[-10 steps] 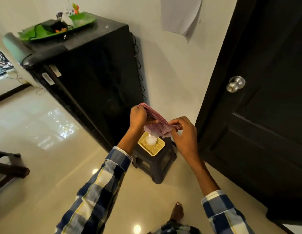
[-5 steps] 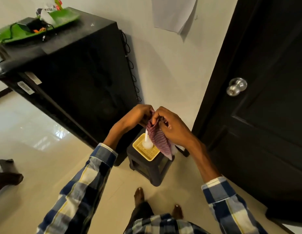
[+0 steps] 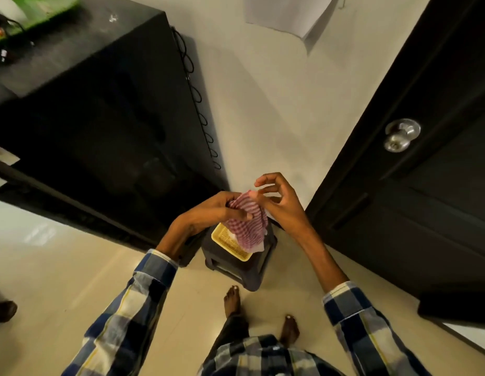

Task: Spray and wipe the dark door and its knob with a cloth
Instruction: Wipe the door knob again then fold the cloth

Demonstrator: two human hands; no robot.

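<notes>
A red-and-white checked cloth (image 3: 248, 221) hangs bunched from my left hand (image 3: 217, 210), which grips its upper part. My right hand (image 3: 279, 199) is right beside it, fingers spread and curled, its fingertips at the cloth's top corner. Both hands hover over a yellow tray (image 3: 227, 241) on a small dark stool (image 3: 236, 264). The cloth hides whatever stands in the tray. The dark door (image 3: 431, 185) fills the right side, with its round silver knob (image 3: 401, 134) well above and to the right of my hands.
A tall black cabinet (image 3: 100, 109) stands at the left against the white wall, with a green tray (image 3: 32, 12) of items on top. My bare feet (image 3: 233, 299) are on the pale tiled floor just behind the stool. Paper (image 3: 287, 12) hangs on the wall.
My right hand has loosened its hold and spread its fingers, while the left hand has gathered the cloth. The view has tilted down and closer to the stool.
</notes>
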